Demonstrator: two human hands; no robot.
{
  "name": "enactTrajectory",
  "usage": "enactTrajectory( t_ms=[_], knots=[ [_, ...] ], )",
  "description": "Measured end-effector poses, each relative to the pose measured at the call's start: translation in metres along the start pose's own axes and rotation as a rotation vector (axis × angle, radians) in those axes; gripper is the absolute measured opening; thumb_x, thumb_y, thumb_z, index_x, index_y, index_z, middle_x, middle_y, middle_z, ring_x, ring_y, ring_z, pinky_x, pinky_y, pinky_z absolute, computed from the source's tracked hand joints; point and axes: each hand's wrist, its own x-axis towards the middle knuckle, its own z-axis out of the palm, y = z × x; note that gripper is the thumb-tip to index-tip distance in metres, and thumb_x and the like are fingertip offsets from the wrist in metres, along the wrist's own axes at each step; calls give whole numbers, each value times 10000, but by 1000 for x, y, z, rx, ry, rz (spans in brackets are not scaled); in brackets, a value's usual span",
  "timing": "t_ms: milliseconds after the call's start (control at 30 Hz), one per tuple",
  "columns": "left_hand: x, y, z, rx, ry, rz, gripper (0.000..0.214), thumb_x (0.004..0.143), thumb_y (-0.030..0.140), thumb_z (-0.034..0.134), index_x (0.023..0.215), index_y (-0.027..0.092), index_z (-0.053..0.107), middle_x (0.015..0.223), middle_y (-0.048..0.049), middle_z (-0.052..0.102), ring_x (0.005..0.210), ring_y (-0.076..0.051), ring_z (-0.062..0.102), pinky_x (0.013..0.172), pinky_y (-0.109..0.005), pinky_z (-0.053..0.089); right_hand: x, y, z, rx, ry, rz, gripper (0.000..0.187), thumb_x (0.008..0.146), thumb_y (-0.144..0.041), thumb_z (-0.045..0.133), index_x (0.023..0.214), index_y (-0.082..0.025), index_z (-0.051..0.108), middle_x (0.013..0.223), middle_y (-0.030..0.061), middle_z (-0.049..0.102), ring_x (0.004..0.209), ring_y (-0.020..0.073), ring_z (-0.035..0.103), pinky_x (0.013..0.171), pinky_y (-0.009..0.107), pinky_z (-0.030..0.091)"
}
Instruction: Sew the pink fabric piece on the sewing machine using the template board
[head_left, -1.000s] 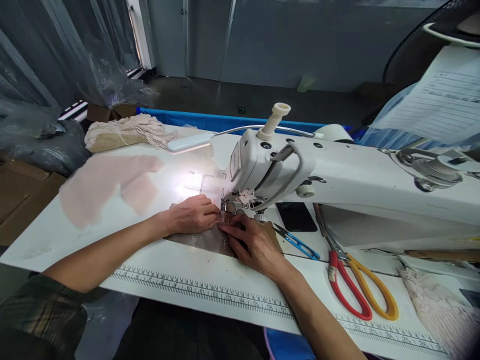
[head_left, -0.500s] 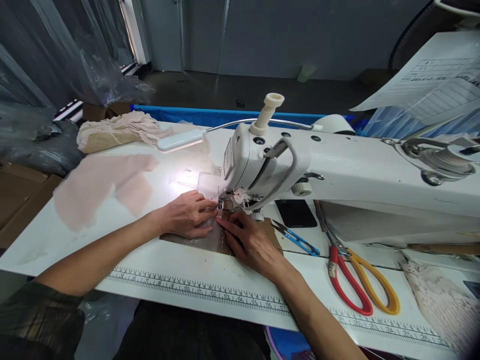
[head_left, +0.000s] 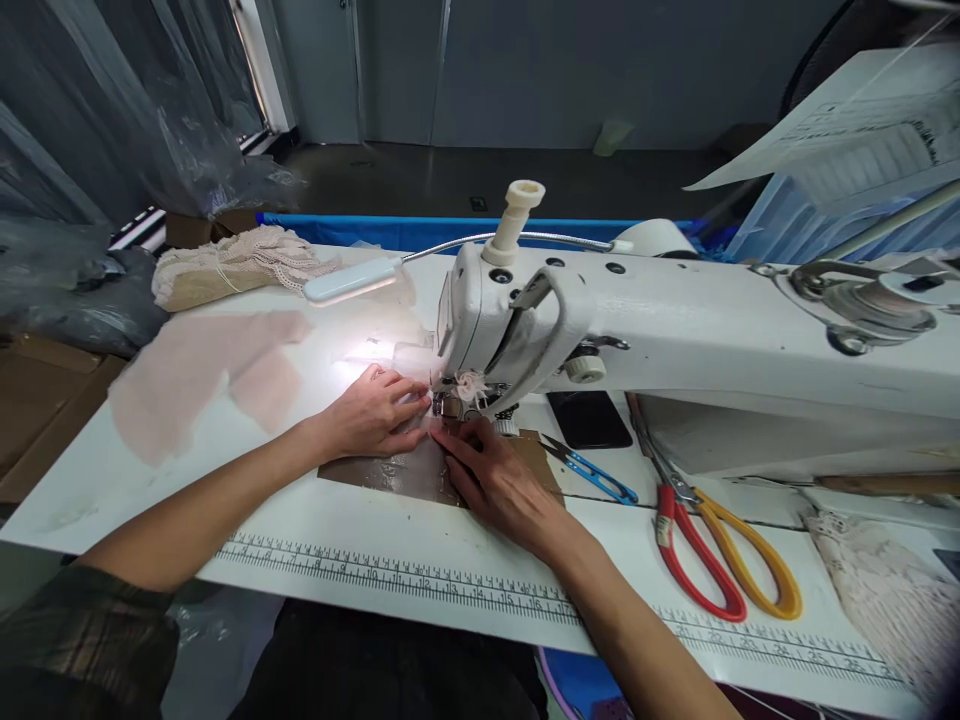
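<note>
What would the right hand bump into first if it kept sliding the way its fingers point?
Most likely the metal presser foot of the sewing machine: the right hand lies flat on the cloth, fingers pointing at it, nearly touching. The left hand sits just beside it.

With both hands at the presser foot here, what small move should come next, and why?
Probably ease the thin fabric piece forward under the presser foot. The left hand and right hand both lie flat on it, fingertips meeting just in front of the foot, so it looks lined up for feeding.
</note>
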Motion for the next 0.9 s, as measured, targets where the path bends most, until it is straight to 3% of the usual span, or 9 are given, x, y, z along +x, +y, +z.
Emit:
enactTrajectory(
  t_ms=[167, 267, 367, 467, 567, 633, 733, 900],
  knots=[
    [1, -6, 1, -12, 95, -15, 308, 934, 431, 502, 1037, 197, 674, 984, -83, 629, 789, -183, 545, 747, -353, 436, 1, 0, -4, 32, -8, 11, 363, 989, -256, 423, 1314, -202, 575, 1066, 137, 556, 919, 220, 613, 810, 403, 580],
    [7, -15, 0, 57, 163, -175, 262, 932, 392, 502, 966, 186, 660, 981, -82, 623, 749, -175, 551, 683, -329, 430, 2, 1, -9, 71, -23, 71, 363, 975, -240, 437, 1294, -202, 606, 1078, 129, 596, 862, 197, 638, 774, 358, 575],
    [12, -28, -4, 74, 54, -266, 224, 946, 347, 492, 924, 180, 639, 971, -73, 629, 762, -176, 574, 682, -310, 443, 4, 4, -13, 66, -1, 132, 351, 950, -213, 461, 1240, -232, 658, 957, 84, 647, 750, 173, 638, 713, 316, 558],
    [9, -31, -11, 68, -29, -200, 207, 961, 317, 478, 989, 169, 620, 1127, -103, 615, 830, -188, 597, 721, -318, 469, 5, 7, -14, 51, 43, 184, 336, 930, -210, 470, 1170, -257, 701, 915, 65, 671, 745, 175, 640, 713, 314, 550],
    [-2, -15, -20, -8, 41, -131, 237, 989, 271, 422, 992, 139, 619, 1098, -124, 634, 804, -191, 603, 698, -336, 486, 7, 8, -13, 91, 76, 219, 330, 928, -231, 463, 1137, -253, 717, 992, 69, 687, 840, 192, 656, 787, 340, 553],
    [-10, 1, -25, -226, 43, -23, 219, 982, 266, 462, 945, 137, 635, 967, -94, 664, 807, -179, 613, 717, -321, 504, 8, 7, -12, 120, 90, 239, 329, 931, -255, 457, 1122, -245, 725, 998, 72, 692, 856, 198, 661, 804, 352, 553],
    [-21, 16, -30, -614, -71, 88, 192, 899, 325, 641, 943, 139, 661, 948, -77, 671, 870, -163, 633, 770, -280, 526, 8, 5, -12, 134, 94, 263, 329, 922, -257, 457, 1101, -234, 733, 977, 76, 698, 835, 202, 667, 790, 358, 552],
    [-25, 14, -26, -701, -152, 53, 164, 859, 287, 697, 800, 134, 696, 933, -78, 642, 843, -156, 623, 734, -264, 511, 8, 6, -14, 154, 90, 288, 339, 899, -217, 455, 1096, -217, 731, 899, 67, 703, 755, 191, 660, 708, 336, 542]
  ],
)
